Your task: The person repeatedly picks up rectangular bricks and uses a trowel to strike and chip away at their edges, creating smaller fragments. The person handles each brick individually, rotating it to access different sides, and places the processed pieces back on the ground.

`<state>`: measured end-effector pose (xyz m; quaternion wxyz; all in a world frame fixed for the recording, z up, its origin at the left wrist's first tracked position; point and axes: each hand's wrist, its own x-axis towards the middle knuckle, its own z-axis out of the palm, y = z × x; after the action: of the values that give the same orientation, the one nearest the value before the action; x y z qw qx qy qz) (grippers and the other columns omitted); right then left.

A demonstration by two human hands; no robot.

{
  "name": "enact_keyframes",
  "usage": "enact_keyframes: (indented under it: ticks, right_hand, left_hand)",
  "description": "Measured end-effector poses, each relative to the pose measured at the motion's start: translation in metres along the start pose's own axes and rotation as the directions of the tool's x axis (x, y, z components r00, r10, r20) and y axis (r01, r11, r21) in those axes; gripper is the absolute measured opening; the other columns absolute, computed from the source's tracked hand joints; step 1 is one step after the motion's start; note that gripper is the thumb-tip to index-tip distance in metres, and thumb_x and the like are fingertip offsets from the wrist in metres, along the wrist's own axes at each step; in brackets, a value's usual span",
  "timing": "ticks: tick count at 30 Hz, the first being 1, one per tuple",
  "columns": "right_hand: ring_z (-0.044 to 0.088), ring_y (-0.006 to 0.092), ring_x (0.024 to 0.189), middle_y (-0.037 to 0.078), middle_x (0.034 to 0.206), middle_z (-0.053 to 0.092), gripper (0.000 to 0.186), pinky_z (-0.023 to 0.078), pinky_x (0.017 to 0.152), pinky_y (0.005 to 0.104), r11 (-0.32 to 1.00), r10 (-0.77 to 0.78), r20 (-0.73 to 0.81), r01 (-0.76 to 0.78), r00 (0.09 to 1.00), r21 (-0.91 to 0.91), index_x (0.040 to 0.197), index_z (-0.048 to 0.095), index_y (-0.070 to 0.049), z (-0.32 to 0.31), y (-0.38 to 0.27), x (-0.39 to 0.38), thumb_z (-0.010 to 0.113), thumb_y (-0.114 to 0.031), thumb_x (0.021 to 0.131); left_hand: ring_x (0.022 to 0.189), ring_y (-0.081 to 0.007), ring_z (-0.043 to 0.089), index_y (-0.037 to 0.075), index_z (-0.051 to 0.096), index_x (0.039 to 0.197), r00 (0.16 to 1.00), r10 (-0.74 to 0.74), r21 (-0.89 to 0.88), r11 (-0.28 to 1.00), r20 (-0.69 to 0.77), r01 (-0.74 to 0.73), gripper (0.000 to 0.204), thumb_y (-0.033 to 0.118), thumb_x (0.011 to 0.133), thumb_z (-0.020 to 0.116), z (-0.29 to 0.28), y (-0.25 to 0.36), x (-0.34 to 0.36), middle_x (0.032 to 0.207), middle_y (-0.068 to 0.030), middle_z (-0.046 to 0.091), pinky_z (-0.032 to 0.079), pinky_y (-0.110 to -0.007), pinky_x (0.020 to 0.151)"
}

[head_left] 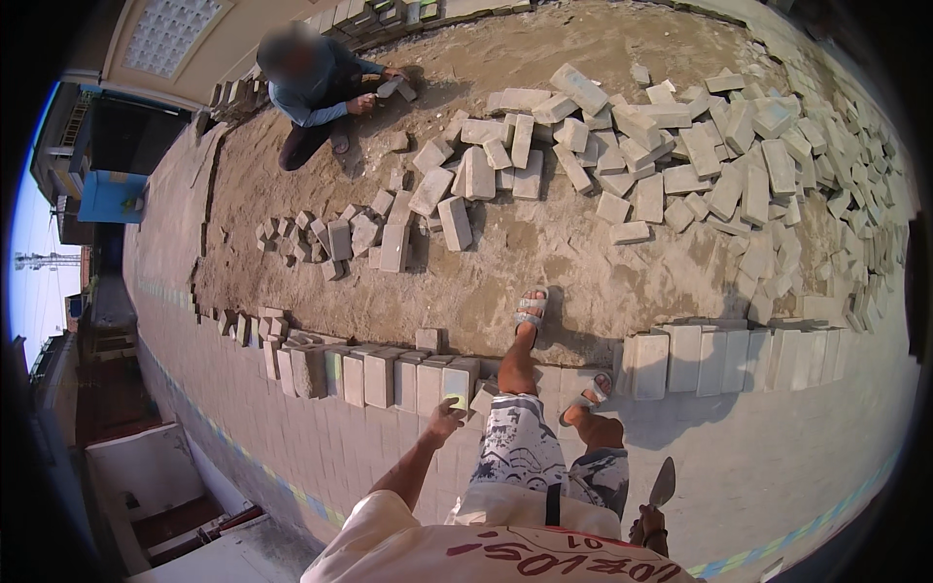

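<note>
Left hand [447, 418] was at a paving block [456, 380] at six o'clock, grip impossible to tell, right hand [649, 531] was wrapped around a trowel [664, 483] at five.

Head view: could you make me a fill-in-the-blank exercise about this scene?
The bare gripping hand, closed on a grey leaf-shaped metal trowel, is the ____ one.
The bare outstretched hand, beside a row of grey rectangular bricks, is the ____ one.
The crouching co-worker wears ____ long sleeves.
Missing words: right; left; blue.
</note>
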<state>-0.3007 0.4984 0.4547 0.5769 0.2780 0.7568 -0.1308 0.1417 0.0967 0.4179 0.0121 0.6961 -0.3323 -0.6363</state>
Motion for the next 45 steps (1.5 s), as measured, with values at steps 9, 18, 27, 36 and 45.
enact_keyframes:
  ticks: [9, 18, 27, 36, 45]
  right_hand:
    - [0.056, 0.0282, 0.054, 0.011, 0.07, 0.053, 0.019, 0.05, 0.047, 0.0459, 0.99, 0.142, -0.189, -0.139, 0.972, 0.027, 0.099, 0.054, -0.012, 0.119, -0.046, -0.027, 0.059, -0.027, 0.09]
    - [0.058, 0.027, 0.071, 0.011, 0.086, 0.055, 0.02, 0.054, 0.054, 0.044, 0.925, 0.26, -0.232, -0.31, 0.937, -0.219, 0.106, 0.058, -0.013, 0.214, -0.04, -0.095, 0.056, -0.028, 0.093]
    - [0.06, 0.0259, 0.088, 0.01, 0.101, 0.058, 0.024, 0.058, 0.062, 0.042, 0.817, 0.463, -0.235, -0.515, 0.854, -0.26, 0.113, 0.062, -0.015, 0.252, -0.027, -0.151, 0.053, -0.03, 0.096]
    - [0.062, 0.0253, 0.105, 0.011, 0.116, 0.06, 0.029, 0.061, 0.071, 0.0404, 0.792, 0.576, -0.127, -0.59, 0.808, -0.158, 0.119, 0.066, -0.017, 0.273, 0.004, -0.175, 0.05, -0.031, 0.099]
    - [0.064, 0.0252, 0.1, 0.012, 0.114, 0.065, 0.034, 0.056, 0.079, 0.0392, 0.859, 0.51, -0.059, -0.511, 0.858, -0.017, 0.117, 0.068, -0.012, 0.266, 0.02, -0.158, 0.054, -0.034, 0.094]
  left_hand:
    - [0.088, -0.0183, 0.065, 0.0, 0.044, 0.14, 0.986, 0.101, 0.155, 0.981, 0.13, -0.121, 0.061, 0.018, 0.087, 0.068, -0.045, 0.079, 0.278, 0.11, -0.0143, 0.065, 0.053, -0.031, 0.073]
    - [0.112, -0.0392, 0.06, -0.004, 0.045, 0.138, 0.925, 0.239, 0.583, 0.812, -0.297, -0.022, 0.085, 0.03, 0.069, 0.08, -0.1, 0.072, 0.572, 0.12, -0.0267, 0.062, 0.048, -0.045, 0.094]
    - [0.104, -0.0278, 0.059, -0.006, 0.05, 0.131, 0.841, 0.412, 0.138, 0.911, -0.352, -0.389, 0.07, 0.013, 0.071, 0.082, -0.131, 0.106, 0.752, 0.121, -0.0137, 0.061, 0.045, -0.037, 0.094]
    - [0.087, -0.0225, 0.063, -0.006, 0.062, 0.111, 0.838, 0.369, 0.355, 0.906, -0.402, -0.229, 0.049, 0.022, 0.075, 0.08, -0.145, 0.103, 0.721, 0.099, -0.0127, 0.067, 0.05, -0.036, 0.083]
    - [0.096, -0.0418, 0.064, -0.002, 0.052, 0.119, 0.964, 0.264, 0.952, 0.3, -0.019, -0.063, 0.063, 0.022, 0.065, 0.073, -0.027, 0.23, 0.539, 0.108, -0.0254, 0.065, 0.05, -0.051, 0.087]
